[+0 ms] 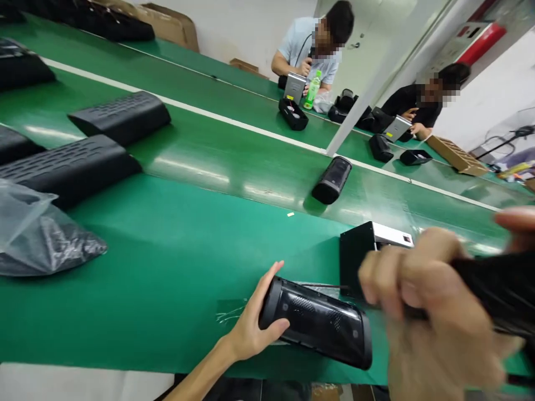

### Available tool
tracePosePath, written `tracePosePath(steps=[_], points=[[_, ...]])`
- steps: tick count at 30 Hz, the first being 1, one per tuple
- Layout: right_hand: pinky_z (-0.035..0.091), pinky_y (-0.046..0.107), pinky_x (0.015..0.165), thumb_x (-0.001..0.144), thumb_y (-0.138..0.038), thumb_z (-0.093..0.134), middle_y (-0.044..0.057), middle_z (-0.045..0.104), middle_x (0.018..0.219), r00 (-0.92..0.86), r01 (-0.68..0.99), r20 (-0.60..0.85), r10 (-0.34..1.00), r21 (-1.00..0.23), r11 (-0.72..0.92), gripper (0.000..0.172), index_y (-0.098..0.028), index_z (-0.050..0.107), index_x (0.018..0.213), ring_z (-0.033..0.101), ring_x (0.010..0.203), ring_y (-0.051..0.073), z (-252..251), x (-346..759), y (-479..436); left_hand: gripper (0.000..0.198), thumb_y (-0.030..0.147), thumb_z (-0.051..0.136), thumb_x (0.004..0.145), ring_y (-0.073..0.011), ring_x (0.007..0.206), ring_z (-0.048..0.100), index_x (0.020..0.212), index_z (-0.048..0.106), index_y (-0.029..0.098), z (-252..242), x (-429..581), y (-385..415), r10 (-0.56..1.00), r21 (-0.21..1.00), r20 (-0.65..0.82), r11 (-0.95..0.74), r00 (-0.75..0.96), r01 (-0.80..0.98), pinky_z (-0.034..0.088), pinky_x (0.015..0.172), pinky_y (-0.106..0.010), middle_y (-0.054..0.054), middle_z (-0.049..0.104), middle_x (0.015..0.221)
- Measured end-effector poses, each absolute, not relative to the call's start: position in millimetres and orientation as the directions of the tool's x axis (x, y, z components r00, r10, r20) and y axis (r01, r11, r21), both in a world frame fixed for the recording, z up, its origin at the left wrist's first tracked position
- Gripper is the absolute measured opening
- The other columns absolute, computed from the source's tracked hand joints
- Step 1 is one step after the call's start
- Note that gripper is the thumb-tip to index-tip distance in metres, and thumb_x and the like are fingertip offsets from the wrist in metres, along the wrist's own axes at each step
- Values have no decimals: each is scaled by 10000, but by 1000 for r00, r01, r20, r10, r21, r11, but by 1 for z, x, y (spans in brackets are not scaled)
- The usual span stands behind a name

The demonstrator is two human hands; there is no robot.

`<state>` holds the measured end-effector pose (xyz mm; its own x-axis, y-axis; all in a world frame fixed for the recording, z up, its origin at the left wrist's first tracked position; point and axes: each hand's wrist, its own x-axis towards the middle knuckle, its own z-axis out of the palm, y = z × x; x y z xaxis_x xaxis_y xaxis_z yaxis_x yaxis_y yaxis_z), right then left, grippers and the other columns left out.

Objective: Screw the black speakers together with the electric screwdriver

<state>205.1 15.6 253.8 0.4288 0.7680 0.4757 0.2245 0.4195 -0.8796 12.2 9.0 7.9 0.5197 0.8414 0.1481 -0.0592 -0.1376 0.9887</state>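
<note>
My left hand (249, 324) grips the left end of a black cylindrical speaker (317, 321) that lies on its side on the green work surface (175, 262) near the front edge. My right hand (434, 312) is raised close to the camera and blurred, closed around a dark, blurred object (501, 292) that runs off to the right; what it is I cannot tell. A black box with a silver top (368, 248) stands just behind the speaker, partly hidden by my right hand.
Another black speaker (332, 179) lies on the belt farther back. Long black grille covers (121, 116) and a plastic bag (37, 234) lie at left. Two people sit across the line with a green bottle (312, 89) and more black parts.
</note>
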Motion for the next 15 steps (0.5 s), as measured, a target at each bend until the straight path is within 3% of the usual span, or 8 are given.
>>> tracePosePath(steps=[2,5,11,15], points=[[398,436,354,969,-267,796,-88,430,603,278,179,516,810,-857,484,475,-517,659,1350,409,345,192,246,188,39,933,575,678,1079,-422,1733,261,1817,194,272,6,15,8,844,987,159,-146,513,-66,258,1399,-641,-176,279,1873],[409,452,389,1024,-298,756,-66,520,631,165,175,549,819,-834,524,428,-511,648,1380,498,380,210,233,179,56,948,594,695,1060,-437,1726,273,1814,212,283,-1,20,5,852,981,192,-171,487,-88,261,1392,-663,-173,314,1859],[466,354,388,1048,-196,780,-122,582,683,180,58,474,862,-880,472,392,-459,658,1312,494,393,154,236,172,57,960,598,687,1048,-454,1713,292,1818,201,293,1,20,3,849,986,167,-139,501,-94,226,1386,-710,-178,332,1847],[445,383,379,1007,-176,775,-133,572,655,177,82,481,859,-876,475,446,-487,665,1307,466,366,163,241,169,55,944,552,692,1054,-449,1718,284,1816,205,283,8,19,6,836,986,169,-144,522,-90,233,1392,-691,-175,322,1852]])
